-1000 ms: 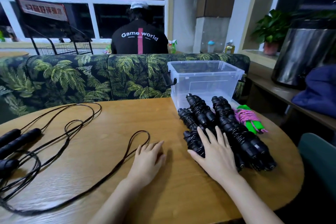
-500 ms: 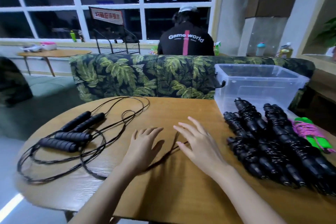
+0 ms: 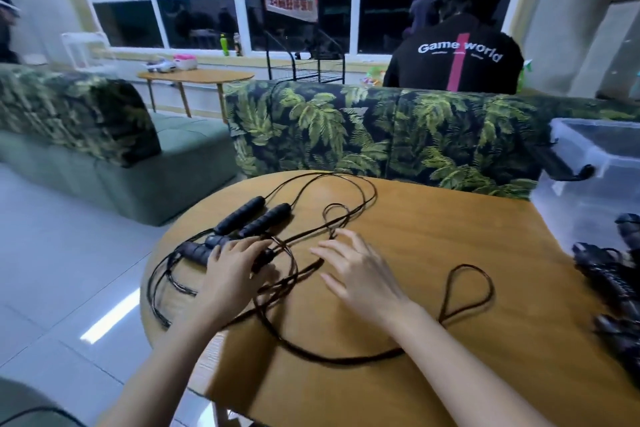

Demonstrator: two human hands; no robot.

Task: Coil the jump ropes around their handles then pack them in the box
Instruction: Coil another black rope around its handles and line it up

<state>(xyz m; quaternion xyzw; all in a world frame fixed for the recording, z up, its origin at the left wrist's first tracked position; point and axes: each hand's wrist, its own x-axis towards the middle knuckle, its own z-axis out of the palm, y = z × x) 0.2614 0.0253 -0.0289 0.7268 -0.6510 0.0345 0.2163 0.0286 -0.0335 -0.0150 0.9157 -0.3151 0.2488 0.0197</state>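
Observation:
Loose black jump ropes lie tangled on the left of the round wooden table (image 3: 433, 229). Two of their handles (image 3: 252, 217) lie side by side, and another handle (image 3: 195, 251) sticks out from under my left hand (image 3: 233, 272). That hand rests on it with fingers fairly straight. My right hand (image 3: 360, 276) is spread open over the black cord (image 3: 467, 291), which loops out to the right. A pile of coiled black ropes (image 3: 613, 284) sits at the right edge of the view. The clear plastic box (image 3: 588, 156) stands behind that pile.
The loose handles lie close to the table's left edge, with tiled floor (image 3: 69, 270) below. A leaf-print sofa (image 3: 381, 135) backs the table, and a person in a black shirt (image 3: 453, 59) sits behind it. A green sofa (image 3: 138, 163) stands to the left.
The view has swung left. Both hands moved left, away from the coiled pile, to the loose ropes. My left hand now lies on a handle, and my right hand is over the cord.

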